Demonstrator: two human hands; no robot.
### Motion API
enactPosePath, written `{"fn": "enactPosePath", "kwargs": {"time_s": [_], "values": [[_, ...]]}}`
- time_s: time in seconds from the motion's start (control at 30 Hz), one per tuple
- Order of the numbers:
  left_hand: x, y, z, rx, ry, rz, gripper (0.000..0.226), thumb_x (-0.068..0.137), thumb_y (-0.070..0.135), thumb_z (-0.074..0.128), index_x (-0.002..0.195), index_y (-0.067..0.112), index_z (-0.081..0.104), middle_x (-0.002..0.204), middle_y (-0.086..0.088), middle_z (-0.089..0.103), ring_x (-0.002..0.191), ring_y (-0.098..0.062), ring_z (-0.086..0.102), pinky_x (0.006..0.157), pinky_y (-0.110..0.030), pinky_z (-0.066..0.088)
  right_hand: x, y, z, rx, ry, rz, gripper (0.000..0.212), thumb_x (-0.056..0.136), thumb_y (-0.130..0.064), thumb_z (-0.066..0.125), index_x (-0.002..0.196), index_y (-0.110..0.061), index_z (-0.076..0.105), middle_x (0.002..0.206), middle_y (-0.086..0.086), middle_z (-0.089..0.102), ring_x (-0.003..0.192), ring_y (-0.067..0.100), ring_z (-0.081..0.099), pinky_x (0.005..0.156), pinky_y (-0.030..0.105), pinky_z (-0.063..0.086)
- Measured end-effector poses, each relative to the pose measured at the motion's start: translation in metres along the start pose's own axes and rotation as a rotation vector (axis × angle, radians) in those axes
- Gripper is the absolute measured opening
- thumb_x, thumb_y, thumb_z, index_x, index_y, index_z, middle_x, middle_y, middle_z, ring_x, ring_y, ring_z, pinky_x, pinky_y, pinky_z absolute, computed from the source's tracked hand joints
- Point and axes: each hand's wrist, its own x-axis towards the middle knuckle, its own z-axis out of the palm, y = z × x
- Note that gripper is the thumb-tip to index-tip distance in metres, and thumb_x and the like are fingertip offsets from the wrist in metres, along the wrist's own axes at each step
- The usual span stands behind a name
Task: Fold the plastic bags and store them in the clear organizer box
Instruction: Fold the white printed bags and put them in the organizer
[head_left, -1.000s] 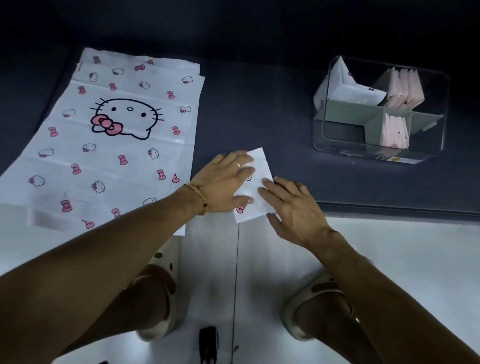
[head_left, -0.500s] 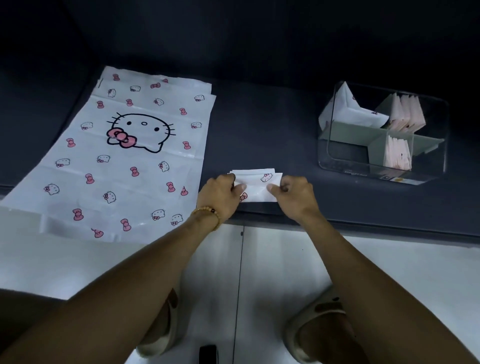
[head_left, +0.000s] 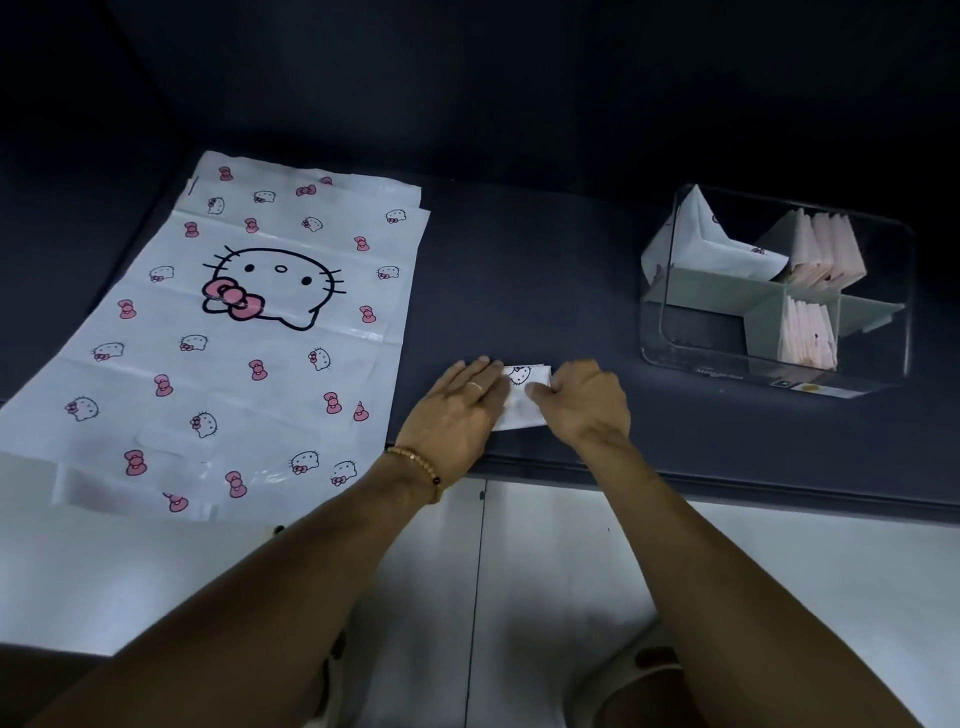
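Left hand (head_left: 457, 410) flat, right hand (head_left: 582, 402) pinching

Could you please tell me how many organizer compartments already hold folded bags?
3: back-left compartment, white; back-right compartment, pink; front-middle compartment, pink. More may be hidden.

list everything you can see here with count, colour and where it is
folded plastic bag: 1, white with pink print, near the front edge of the dark surface, under both hands
flat plastic bags: a stack, count unclear, white with pink bows and cat faces, spread on the left, hanging over the edge
clear organizer box: 1, transparent with grey-green dividers, far right on the dark surface
folded white bag: 1, white, back-left compartment of the box
folded pink bags: several, pale pink, two middle compartments
dark surface: 1, dark blue-grey
floor: white, below
left hand: flat, pressing the folded bag; ring, bead bracelet
right hand: pinching the bag's right edge
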Motion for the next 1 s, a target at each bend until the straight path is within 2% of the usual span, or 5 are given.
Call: {"fn": "enactPosePath", "kwargs": {"time_s": [0.1, 0.17, 0.27, 0.43, 1.0], "values": [[-0.001, -0.01, 0.006, 0.036, -0.104, 0.029, 0.048, 0.104, 0.024, 0.028, 0.147, 0.005, 0.024, 0.155, -0.012, 0.023, 0.144, -0.025, 0.018, 0.117, -0.032, -0.001, -0.012, 0.014, 0.002, -0.236, 0.265, -0.42, 0.04, 0.088, -0.037, 0.063, 0.119, -0.012, 0.057, 0.119, 0.009, 0.06, 0.108, 0.031, 0.055, 0.082, 0.041, 0.045], [-0.002, -0.01, 0.003, 0.039, -0.11, 0.044, 0.048, 0.103, 0.024, 0.03, 0.146, 0.003, 0.025, 0.154, -0.012, 0.025, 0.144, -0.025, 0.02, 0.118, -0.032, 0.002, -0.013, 0.031, 0.006, -0.33, 0.186, -0.6, 0.047, 0.098, -0.036, 0.043, 0.139, -0.013, 0.046, 0.146, 0.005, 0.044, 0.135, 0.026, 0.038, 0.105, 0.045, 0.033], [-0.001, -0.007, -0.003, 0.074, -0.062, 0.051, 0.045, 0.098, 0.016, 0.045, 0.139, 0.001, 0.04, 0.146, -0.015, 0.041, 0.137, -0.027, 0.036, 0.116, -0.037, 0.018, -0.008, 0.05, 0.015, -0.319, -0.002, -0.574, 0.053, 0.103, -0.038, 0.018, 0.152, -0.019, 0.019, 0.16, -0.007, 0.012, 0.148, 0.014, 0.004, 0.12, 0.04, 0.004], [0.027, 0.022, 0.002, 0.034, -0.023, 0.009, 0.046, 0.081, 0.002, 0.059, 0.127, -0.005, 0.054, 0.129, -0.021, 0.057, 0.124, -0.031, 0.052, 0.109, -0.04, 0.033, -0.006, 0.054, 0.022, -0.343, -0.012, -0.597, 0.055, 0.102, -0.039, 0.008, 0.153, -0.02, 0.007, 0.16, -0.007, 0.003, 0.147, 0.01, -0.007, 0.12, 0.04, -0.004], [-0.011, -0.041, 0.004, -0.067, -0.153, -0.021, 0.051, 0.102, 0.029, 0.031, 0.15, 0.017, 0.016, 0.157, 0.005, 0.014, 0.145, -0.009, 0.007, 0.115, -0.019, -0.006, -0.007, 0.053, 0.022, -0.37, 0.032, -0.58, 0.056, 0.101, -0.037, 0.009, 0.153, -0.016, 0.012, 0.161, -0.005, 0.007, 0.148, 0.012, 0.0, 0.118, 0.038, -0.004]]}}
